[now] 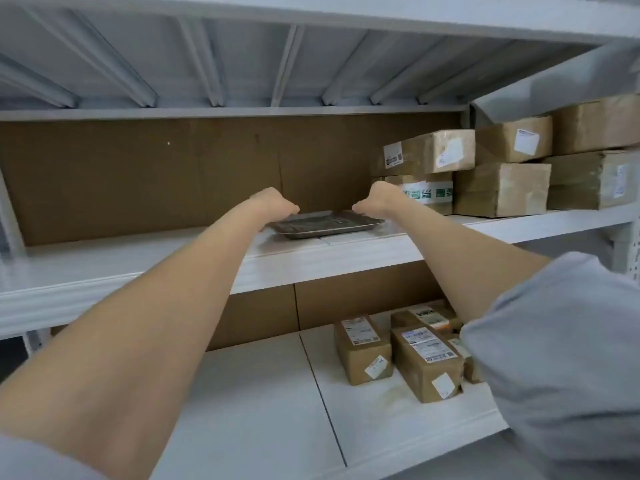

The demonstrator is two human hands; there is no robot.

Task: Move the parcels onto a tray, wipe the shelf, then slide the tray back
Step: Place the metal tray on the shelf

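The tray (329,226) is laid flat on the middle shelf (104,268). Its 9 o'clock end is gripped by the curled left hand (277,204) and its 3 o'clock end by the curled right hand (375,201); parcels (502,168) are stacked further toward 3 o'clock.

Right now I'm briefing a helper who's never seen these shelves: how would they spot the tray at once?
Look at the white middle shelf, backed by brown cardboard. Left of the stacked parcels, the left hand and right hand hold the tray. It alone is flat, dark metal; everything beside it is a brown box.
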